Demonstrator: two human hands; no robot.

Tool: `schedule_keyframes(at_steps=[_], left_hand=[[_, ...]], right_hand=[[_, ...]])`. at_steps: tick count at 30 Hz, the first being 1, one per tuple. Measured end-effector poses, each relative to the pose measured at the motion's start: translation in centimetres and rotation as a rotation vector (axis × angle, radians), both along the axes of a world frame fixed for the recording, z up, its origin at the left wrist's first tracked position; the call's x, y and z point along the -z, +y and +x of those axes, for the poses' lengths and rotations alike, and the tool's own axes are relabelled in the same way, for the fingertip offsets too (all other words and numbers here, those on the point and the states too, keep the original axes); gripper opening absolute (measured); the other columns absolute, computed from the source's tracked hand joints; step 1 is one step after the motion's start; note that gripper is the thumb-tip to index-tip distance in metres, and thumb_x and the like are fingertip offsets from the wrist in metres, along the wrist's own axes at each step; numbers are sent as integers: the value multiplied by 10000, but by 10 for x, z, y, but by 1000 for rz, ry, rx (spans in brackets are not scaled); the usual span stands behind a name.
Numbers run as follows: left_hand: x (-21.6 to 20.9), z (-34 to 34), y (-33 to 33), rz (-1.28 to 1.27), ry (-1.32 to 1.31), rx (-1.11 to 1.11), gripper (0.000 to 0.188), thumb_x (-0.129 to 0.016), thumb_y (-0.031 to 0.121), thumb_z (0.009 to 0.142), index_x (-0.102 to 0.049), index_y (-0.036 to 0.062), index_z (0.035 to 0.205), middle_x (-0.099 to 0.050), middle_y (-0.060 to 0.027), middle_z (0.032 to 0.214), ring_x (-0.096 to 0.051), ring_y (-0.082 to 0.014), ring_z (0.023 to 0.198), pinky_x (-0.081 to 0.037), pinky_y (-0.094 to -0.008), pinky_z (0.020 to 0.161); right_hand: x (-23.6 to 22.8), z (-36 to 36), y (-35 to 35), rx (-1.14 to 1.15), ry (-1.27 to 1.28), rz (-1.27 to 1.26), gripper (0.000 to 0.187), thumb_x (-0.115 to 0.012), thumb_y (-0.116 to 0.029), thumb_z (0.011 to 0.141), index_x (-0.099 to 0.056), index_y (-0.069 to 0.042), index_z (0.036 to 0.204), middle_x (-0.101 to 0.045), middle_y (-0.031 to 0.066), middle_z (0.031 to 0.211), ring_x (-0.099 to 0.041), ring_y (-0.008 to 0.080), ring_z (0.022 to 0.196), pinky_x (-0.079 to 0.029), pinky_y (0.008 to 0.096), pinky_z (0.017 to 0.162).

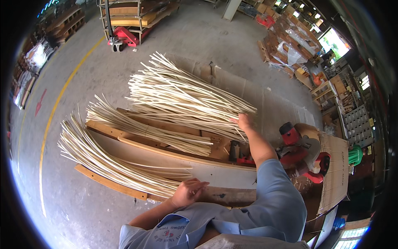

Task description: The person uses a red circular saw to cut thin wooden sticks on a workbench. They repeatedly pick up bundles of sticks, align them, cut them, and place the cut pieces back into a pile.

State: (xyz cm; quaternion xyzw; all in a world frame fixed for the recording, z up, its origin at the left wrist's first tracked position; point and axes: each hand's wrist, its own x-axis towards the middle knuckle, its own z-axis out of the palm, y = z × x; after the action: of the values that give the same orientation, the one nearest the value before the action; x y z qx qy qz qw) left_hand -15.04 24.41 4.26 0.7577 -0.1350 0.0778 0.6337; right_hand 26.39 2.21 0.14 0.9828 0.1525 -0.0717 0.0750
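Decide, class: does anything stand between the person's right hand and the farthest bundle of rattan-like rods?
Nothing visible does. The right hand is over the rods at the right end of the farthest bundle. The red miter saw stands off to the right, not between them.

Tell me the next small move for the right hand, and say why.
Probably use the right hand to draw a few from the far rod pile toward the near rod bundle: that hand is at the far rod pile's right end, and the left hand is by the near rod bundle's right end. Whether either hand grips a rod is unclear.
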Motion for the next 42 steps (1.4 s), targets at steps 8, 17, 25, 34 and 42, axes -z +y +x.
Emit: schedule_keyframes(at_steps=[8,17,25,34,42], left_hand=[[4,21,-1,64,-37,9,251,-676,-20,900,-731,-18,1145,-742,-122,836,-697,-293,778,-564,-404,738],[1,9,-9,12,-54,34,271,-707,7,894,-739,-20,1161,-737,-139,856,-681,-317,777,-560,-418,724],[-16,-44,2,-15,-48,-122,245,-690,16,885,-739,-5,1125,-717,-165,847,-705,-348,760,-576,-431,724],[-15,-95,19,-247,231,-650,275,-576,159,1073,-751,-50,1116,-713,-55,709,-638,-93,641,-513,-265,620],[-4,-116,30,-416,353,-859,299,-578,197,1087,-743,-44,1153,-707,-39,734,-577,-57,648,-454,-229,596]], right_hand=[[-17,-17,8,17,-74,235,1040,-782,-802,681,-638,-2,1328,-680,205,1319,-604,386,1289,-493,513,1080],[-45,-108,37,-225,-508,690,424,-783,-282,896,-651,-73,1239,-637,142,1261,-591,363,1154,-485,504,961],[-46,-297,126,-701,331,1069,174,-749,-82,919,-729,27,1053,-749,150,980,-750,279,849,-602,351,710],[-18,-343,230,-672,401,573,898,-756,-697,806,-590,14,1329,-674,233,1259,-634,401,1182,-521,489,1018],[-23,-351,258,-688,393,504,540,-925,-458,695,-703,-92,1022,-720,159,1065,-694,334,1003,-555,452,849]])
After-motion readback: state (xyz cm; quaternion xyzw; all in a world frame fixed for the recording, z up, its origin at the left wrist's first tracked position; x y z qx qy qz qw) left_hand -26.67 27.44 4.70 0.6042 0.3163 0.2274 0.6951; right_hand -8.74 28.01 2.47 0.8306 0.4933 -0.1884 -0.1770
